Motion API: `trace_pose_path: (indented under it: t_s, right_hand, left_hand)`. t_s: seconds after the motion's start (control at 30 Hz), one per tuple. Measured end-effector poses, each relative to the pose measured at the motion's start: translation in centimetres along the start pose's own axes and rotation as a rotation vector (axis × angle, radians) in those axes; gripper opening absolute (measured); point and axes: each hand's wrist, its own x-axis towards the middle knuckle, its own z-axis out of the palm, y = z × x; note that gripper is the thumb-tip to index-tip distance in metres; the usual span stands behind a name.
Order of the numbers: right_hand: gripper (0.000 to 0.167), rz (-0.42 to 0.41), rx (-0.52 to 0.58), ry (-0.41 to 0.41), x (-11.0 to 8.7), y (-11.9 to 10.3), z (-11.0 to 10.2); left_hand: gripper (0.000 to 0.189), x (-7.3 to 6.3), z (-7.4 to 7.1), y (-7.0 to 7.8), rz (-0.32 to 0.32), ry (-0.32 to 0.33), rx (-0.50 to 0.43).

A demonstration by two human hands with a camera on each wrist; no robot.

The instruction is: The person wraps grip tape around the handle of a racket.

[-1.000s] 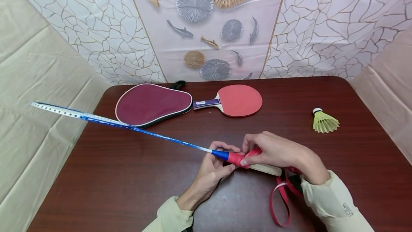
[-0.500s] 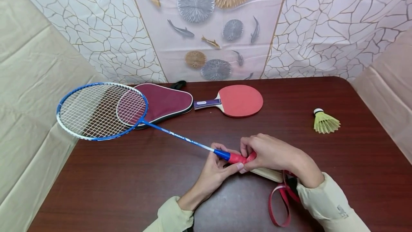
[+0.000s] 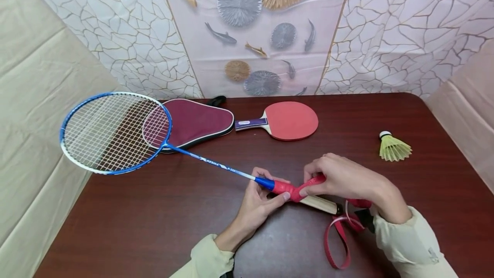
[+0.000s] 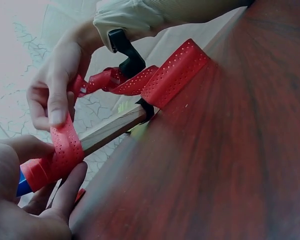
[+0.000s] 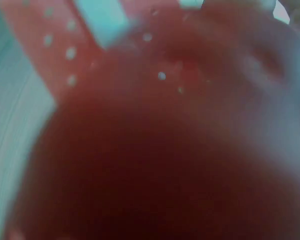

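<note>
At the near right, what's loose?
– Red tape (image 4: 176, 75). Hangs in loops just beside the butt end of the handle (image 3: 319, 204), close to the right sleeve (image 3: 405, 235).
– Grips?
– Left hand (image 3: 255, 209) holds the badminton racket (image 3: 212, 162) at the wrapped upper handle. Right hand (image 3: 345, 180) pinches the tape where it leaves the wrap. Lower handle bare wood. Racket slants left across the table (image 3: 154, 226).
– Obstructions?
– Racket head overlaps the maroon case (image 3: 204, 119) in head view. Right wrist view: blurred.
– Farther out?
– Shuttlecock (image 3: 394, 147) right; red bat (image 3: 292, 120) beside the case's narrow end; patterned cloth (image 3: 393, 33) behind.
</note>
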Motion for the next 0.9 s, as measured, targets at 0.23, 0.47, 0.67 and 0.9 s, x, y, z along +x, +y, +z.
trace_pose_path:
  t_s: [0.23, 0.47, 0.67, 0.9]
  right_hand:
    - [0.026, -0.013, -0.142, 0.084, 0.1, -0.1, 0.2]
    - [0.031, -0.04, -0.168, 0.131, 0.6, -0.4, 0.8]
    - [0.026, -0.009, -0.139, 0.101, 0.7, -0.3, 0.6]
    - [0.026, 0.013, -0.044, 0.075, 0.2, 0.4, 0.0]
  left_hand:
    - [0.049, 0.0, -0.1, 0.2, -0.019, -0.065, -0.016]
    - [0.054, 0.0, -0.2, 0.2, 0.002, -0.044, -0.043]
    - [0.055, -0.1, -0.3, 0.2, 0.007, -0.017, -0.06]
    - [0.052, -0.1, -0.2, 0.4, -0.028, -0.038, -0.093]
